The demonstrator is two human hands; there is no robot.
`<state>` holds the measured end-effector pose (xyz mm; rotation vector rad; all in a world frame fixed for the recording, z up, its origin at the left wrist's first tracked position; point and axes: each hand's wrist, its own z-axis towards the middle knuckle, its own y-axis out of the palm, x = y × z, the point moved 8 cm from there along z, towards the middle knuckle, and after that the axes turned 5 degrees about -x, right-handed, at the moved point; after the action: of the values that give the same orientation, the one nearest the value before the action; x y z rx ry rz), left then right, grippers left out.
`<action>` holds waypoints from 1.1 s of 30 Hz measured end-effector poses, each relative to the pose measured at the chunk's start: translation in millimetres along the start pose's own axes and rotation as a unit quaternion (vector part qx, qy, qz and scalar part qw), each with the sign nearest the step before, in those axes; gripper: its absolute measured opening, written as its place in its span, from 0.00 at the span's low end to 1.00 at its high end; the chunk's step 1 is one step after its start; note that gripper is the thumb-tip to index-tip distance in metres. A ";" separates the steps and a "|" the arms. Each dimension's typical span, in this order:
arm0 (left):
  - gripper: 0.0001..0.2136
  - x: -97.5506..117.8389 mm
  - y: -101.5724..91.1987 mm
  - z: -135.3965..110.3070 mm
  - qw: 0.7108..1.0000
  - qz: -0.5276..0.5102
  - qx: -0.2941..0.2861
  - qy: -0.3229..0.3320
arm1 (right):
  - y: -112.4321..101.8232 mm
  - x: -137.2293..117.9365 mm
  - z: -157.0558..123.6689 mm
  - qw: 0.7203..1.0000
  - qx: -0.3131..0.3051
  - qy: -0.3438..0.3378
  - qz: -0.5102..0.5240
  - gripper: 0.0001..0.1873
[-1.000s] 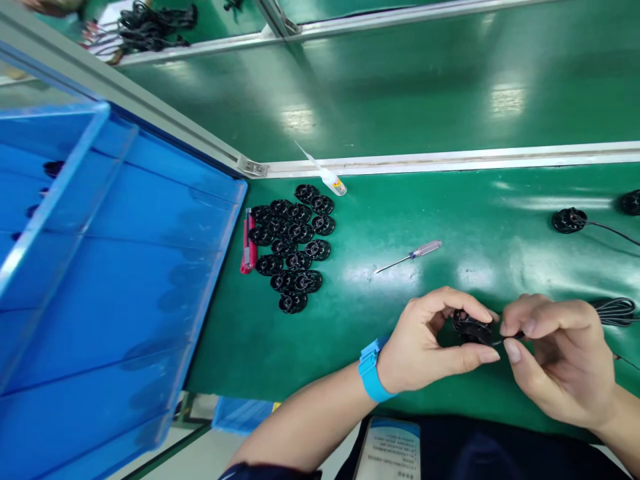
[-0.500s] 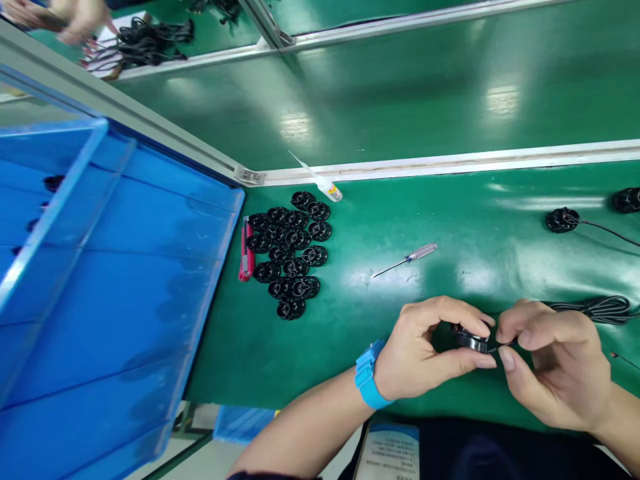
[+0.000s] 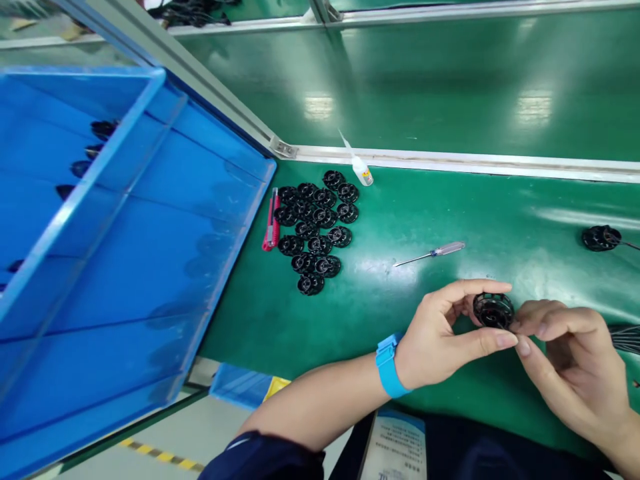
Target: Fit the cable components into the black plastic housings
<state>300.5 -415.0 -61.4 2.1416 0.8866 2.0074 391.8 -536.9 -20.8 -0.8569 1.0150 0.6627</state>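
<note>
My left hand (image 3: 453, 330), with a blue band (image 3: 393, 365) round its wrist, grips a round black plastic part (image 3: 493, 310) between thumb and fingers. The part's open, ribbed face is tilted up into view. Beside it, my right hand (image 3: 575, 357) is closed in a pinch at the part's lower right edge, on a thin black cable that the fingers mostly hide. A coiled black cable bundle (image 3: 626, 338) shows behind the right hand. Ahead of the hands lies a screwdriver (image 3: 433, 253) with a clear handle.
Several similar black parts (image 3: 319, 245) are grouped at left, beside a red utility knife (image 3: 271, 223) and a white dropper bottle (image 3: 363, 170). Large blue bins (image 3: 150, 267) stand along the left edge. Another black part with a cable (image 3: 601, 238) sits at far right.
The black part has turned from edge-on so its open face shows. My right fingers have come closer to it. The whole view has shifted, moving the table items rightward.
</note>
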 end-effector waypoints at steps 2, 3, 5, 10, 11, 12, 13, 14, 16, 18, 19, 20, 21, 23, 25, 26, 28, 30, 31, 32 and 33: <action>0.27 -0.8 0.5 -1.0 1.000 -0.004 0.003 -0.017 | 1.6 0.8 0.4 1.000 -0.010 -0.003 -0.009 0.15; 0.28 -1.2 0.1 -1.5 1.000 0.001 0.007 -0.027 | 2.7 0.9 0.7 1.000 -0.016 -0.005 -0.023 0.15; 0.28 -1.3 -2.2 -2.3 0.999 0.020 0.018 -0.039 | 4.4 -0.1 1.1 0.997 -0.026 -0.016 -0.073 0.14; 0.27 -0.7 -6.5 -1.4 0.997 0.052 0.030 -0.044 | 3.8 -13.8 -0.7 0.971 -0.013 -0.085 -0.223 0.21; 0.26 -0.1 -6.7 -1.1 0.997 0.055 0.031 -0.039 | 5.4 -18.7 -2.1 0.957 -0.014 -0.111 -0.269 0.24; 0.26 0.9 -6.8 -0.9 0.997 0.060 0.034 -0.033 | 8.1 -23.2 -3.8 0.939 -0.019 -0.138 -0.316 0.26; 0.25 2.2 -6.7 -0.9 0.997 0.069 0.037 -0.025 | 11.3 -26.6 -5.3 0.920 -0.026 -0.159 -0.358 0.28; 0.25 3.8 -6.6 -1.0 0.996 0.082 0.041 -0.016 | 14.2 -28.3 -6.4 0.904 -0.035 -0.171 -0.391 0.31; 0.24 7.6 -6.5 -1.5 0.992 0.115 0.052 0.006 | 18.3 -28.9 -6.8 0.884 -0.046 -0.173 -0.431 0.35; 0.24 11.4 -6.8 -2.3 0.986 0.153 0.064 0.029 | 22.2 -28.9 -5.9 0.870 -0.052 -0.167 -0.461 0.37; 0.24 13.1 -7.2 -2.7 0.982 0.173 0.070 0.039 | 23.9 -29.0 -5.2 0.865 -0.052 -0.163 -0.471 0.37; 0.24 14.4 -7.6 -3.1 0.977 0.192 0.077 0.047 | 25.6 -29.2 -4.3 0.862 -0.054 -0.159 -0.478 0.37; 0.24 15.2 -8.1 -3.3 0.973 0.209 0.082 0.052 | 27.0 -29.3 -3.3 0.862 -0.056 -0.155 -0.479 0.36; 0.24 15.0 -8.6 -3.2 0.968 0.229 0.087 0.053 | 28.5 -28.9 -1.0 0.869 -0.060 -0.143 -0.470 0.35; 0.23 12.7 -7.9 -2.4 0.968 0.235 0.082 0.044 | 28.0 -28.0 1.0 0.881 -0.062 -0.133 -0.449 0.32; 0.23 11.3 -7.5 -1.9 0.968 0.235 0.078 0.038 | 27.2 -27.2 1.7 0.888 -0.062 -0.128 -0.438 0.30; 0.23 9.2 -7.1 -1.4 0.969 0.236 0.073 0.031 | 25.7 -25.1 2.4 0.900 -0.062 -0.118 -0.415 0.28; 0.24 8.7 -8.1 -1.4 0.967 0.240 0.076 0.031 | 25.5 -23.8 2.1 0.902 -0.059 -0.114 -0.412 0.29; 0.24 8.8 -9.0 -1.4 0.966 0.243 0.079 0.033 | 26.3 -24.1 1.6 0.898 -0.057 -0.118 -0.420 0.30; 0.24 8.9 -9.9 -1.5 0.965 0.247 0.083 0.036 | 27.6 -24.7 1.1 0.891 -0.056 -0.124 -0.434 0.31; 0.25 9.0 -10.6 -1.5 0.963 0.251 0.085 0.039 | 28.9 -25.3 0.8 0.884 -0.056 -0.128 -0.447 0.31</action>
<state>295.1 -402.6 -57.7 2.6125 0.5799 2.3200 359.0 -523.4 -6.0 -1.1778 0.2610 0.0287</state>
